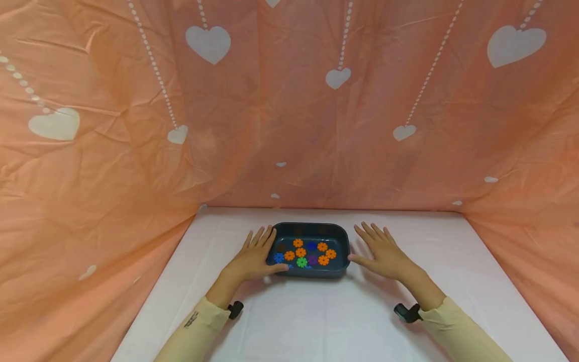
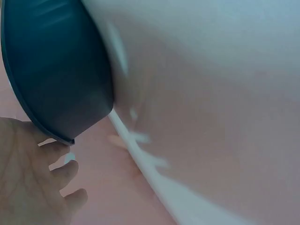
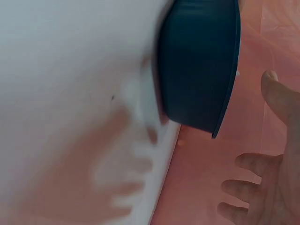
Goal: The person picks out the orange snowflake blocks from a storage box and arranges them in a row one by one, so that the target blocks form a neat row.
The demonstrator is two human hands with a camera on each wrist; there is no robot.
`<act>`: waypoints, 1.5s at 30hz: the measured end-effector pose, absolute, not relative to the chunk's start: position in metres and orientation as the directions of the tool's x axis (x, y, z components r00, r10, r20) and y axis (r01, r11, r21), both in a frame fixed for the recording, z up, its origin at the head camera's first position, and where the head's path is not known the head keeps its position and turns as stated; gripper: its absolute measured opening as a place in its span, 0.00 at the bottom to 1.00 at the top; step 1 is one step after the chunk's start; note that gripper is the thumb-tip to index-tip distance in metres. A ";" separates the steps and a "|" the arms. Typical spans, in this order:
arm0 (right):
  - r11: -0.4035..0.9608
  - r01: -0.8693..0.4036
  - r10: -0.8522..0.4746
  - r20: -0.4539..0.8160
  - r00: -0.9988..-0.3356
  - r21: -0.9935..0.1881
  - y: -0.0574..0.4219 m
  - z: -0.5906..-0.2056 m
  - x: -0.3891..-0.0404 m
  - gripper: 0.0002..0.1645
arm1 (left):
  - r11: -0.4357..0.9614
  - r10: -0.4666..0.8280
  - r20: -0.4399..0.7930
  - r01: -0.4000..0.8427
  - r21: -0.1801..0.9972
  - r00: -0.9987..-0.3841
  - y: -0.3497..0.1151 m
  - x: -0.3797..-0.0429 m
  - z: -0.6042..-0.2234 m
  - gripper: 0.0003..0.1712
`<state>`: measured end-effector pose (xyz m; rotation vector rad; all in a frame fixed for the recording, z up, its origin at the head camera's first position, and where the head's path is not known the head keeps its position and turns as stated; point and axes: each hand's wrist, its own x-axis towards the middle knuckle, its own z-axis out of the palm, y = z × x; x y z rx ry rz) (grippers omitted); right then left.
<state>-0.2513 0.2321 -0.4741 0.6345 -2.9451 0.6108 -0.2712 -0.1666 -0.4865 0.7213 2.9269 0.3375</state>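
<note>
Resting against the left end of a dark tray [image 1: 312,274], the left hand [image 1: 253,259] has its fingers straight and spread, with the thumb lying over the near left corner of the rim. Just beyond the tray's right end, the right hand [image 1: 382,257] is likewise spread, its fingers straight and holding nothing; its thumb points at the rim, and whether it touches is hard to tell. The tray sits toward the far side of a white table [image 1: 289,322]. Flower-shaped pieces [image 1: 300,252] lie inside it, orange, blue, green and purple. Behind the table's far edge hangs an orange curtain [image 1: 294,115] printed with white hearts.
</note>
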 end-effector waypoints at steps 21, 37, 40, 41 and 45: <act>0.723 -0.573 -0.545 0.190 -0.817 -0.386 0.196 -0.468 -0.268 0.51 | 0.855 0.479 -0.078 0.445 0.268 -0.874 -0.164 -0.274 -0.489 0.71; 0.630 -0.623 -0.666 0.091 -0.741 -0.464 0.175 -0.474 -0.290 0.35 | 0.855 0.474 -0.081 0.437 0.279 -0.877 -0.164 -0.272 -0.489 0.71; 0.624 -0.635 -0.681 0.081 -0.727 -0.455 0.172 -0.475 -0.294 0.33 | 0.854 0.477 -0.080 0.439 0.281 -0.875 -0.165 -0.272 -0.489 0.71; 0.621 -0.640 -0.687 0.078 -0.722 -0.452 0.171 -0.475 -0.295 0.32 | 0.853 0.477 -0.080 0.439 0.282 -0.875 -0.165 -0.272 -0.489 0.71; 0.609 -0.659 -0.710 0.067 -0.701 -0.441 0.167 -0.475 -0.301 0.29 | 0.854 0.473 -0.078 0.436 0.284 -0.877 -0.165 -0.273 -0.489 0.71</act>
